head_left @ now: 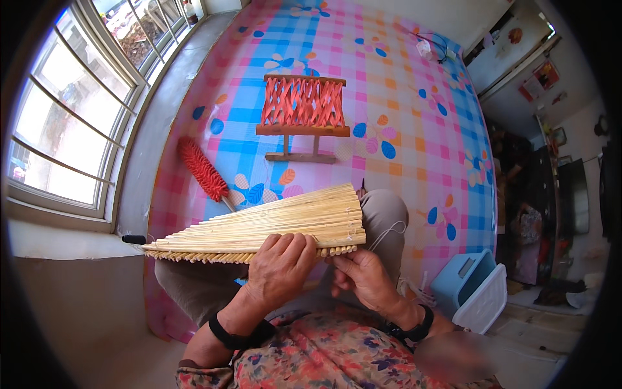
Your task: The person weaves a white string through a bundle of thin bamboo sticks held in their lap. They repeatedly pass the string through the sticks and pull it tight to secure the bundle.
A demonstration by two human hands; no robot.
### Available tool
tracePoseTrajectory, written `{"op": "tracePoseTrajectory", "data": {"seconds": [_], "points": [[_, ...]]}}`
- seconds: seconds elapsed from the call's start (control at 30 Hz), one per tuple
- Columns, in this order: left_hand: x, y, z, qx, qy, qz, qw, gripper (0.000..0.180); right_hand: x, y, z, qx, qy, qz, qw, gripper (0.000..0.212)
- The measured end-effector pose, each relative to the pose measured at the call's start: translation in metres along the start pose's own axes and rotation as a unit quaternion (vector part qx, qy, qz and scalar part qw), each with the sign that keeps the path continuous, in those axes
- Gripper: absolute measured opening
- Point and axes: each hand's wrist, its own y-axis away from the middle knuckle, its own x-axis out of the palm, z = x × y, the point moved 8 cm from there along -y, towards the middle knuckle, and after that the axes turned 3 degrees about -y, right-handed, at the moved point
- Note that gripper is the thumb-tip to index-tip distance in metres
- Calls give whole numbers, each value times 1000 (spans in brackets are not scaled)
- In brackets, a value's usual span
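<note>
A fan-shaped mat of pale stalks (272, 217) lies across my lap, its stalks side by side and stitched with white thread (350, 228) near the right end. My left hand (280, 266) is closed over the mat's near edge, fingers on top. At the near right corner, my right hand (364, 275) pinches with thumb and fingers just under the stalk ends. What is between those fingertips is hidden. A loose loop of white cord (394, 228) rises beside that hand, over my right knee.
Ahead stands a wooden folding stool (303, 131) with woven red straps. A red fluffy duster (202, 167) lies left of it on the checked floor covering (402, 84). Right of me are a blue bin (447, 275) and white lid (484, 299). A barred window (71, 110) is at left.
</note>
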Motion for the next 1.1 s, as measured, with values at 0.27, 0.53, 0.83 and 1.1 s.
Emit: {"op": "tracePoseTrajectory", "data": {"seconds": [0.27, 0.53, 0.83, 1.1], "points": [[-2, 7, 1, 21, 16, -15, 1000, 29, 8, 1, -8, 23, -75, -3, 997, 22], [-2, 9, 1, 14, 23, -10, 1000, 27, 11, -5, -10, 40, -111, 6, 993, 15], [8, 16, -4, 30, 16, -9, 999, 27, 2, 0, -13, 76, -115, 35, 990, 18], [28, 24, -16, 41, -12, 25, 999, 25, -8, -5, -33, 73, -141, -52, 986, 33]]}}
